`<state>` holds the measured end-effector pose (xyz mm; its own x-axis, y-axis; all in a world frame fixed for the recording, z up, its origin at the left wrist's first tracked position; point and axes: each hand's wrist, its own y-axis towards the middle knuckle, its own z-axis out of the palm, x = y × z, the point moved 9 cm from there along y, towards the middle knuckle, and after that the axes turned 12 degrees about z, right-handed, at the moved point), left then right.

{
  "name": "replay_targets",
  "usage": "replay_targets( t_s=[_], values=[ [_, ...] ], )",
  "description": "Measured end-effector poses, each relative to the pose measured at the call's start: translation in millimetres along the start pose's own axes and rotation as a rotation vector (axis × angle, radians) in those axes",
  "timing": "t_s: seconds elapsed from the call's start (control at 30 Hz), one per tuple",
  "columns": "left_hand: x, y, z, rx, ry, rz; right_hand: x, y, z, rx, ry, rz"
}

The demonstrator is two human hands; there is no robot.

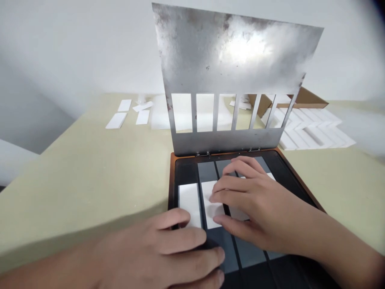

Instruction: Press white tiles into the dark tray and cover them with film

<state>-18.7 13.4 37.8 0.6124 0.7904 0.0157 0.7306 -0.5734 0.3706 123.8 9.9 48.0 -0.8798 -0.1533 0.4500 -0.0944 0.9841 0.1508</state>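
Note:
My right hand (255,196) is over a hinged black tray (183,172), fingers curved and apart. Its thumb and fingertips are at a white rectangular card (210,188) that lies in one of the slots. To the left lies another white card (189,200) in its own slot. My left hand (180,253) rests low over the tray's near left side, fingers spread, partly covering that card's lower end. More white cards lie under and beyond my right hand, mostly hidden by it. The metal lid (192,52), with a row of rectangular cut-outs, stands raised behind the tray.
Loose white cards (116,120) lie on the pale yellow-green table (90,168) at the back left. A white sheet (159,114) is behind the lid. To the right are stacked rows of white cards (319,132) and a brown cardboard box (313,98).

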Motion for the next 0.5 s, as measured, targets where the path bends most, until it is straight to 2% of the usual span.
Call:
replay_targets(
  t_s=[0.13,0.3,0.5],
  values=[
    [6.6,3.1,-2.3,0.023,-0.019,0.002,-0.4,-0.9,0.2,0.007,-0.013,0.004],
    [4.0,2.6,-1.7,0.034,-0.001,0.003,-0.4,-5.1,-3.3,0.029,-0.010,0.008],
    [12.5,2.2,-13.0,0.055,0.051,-0.027,-0.1,-7.7,-5.4,0.040,-0.023,-0.018]
  ],
)
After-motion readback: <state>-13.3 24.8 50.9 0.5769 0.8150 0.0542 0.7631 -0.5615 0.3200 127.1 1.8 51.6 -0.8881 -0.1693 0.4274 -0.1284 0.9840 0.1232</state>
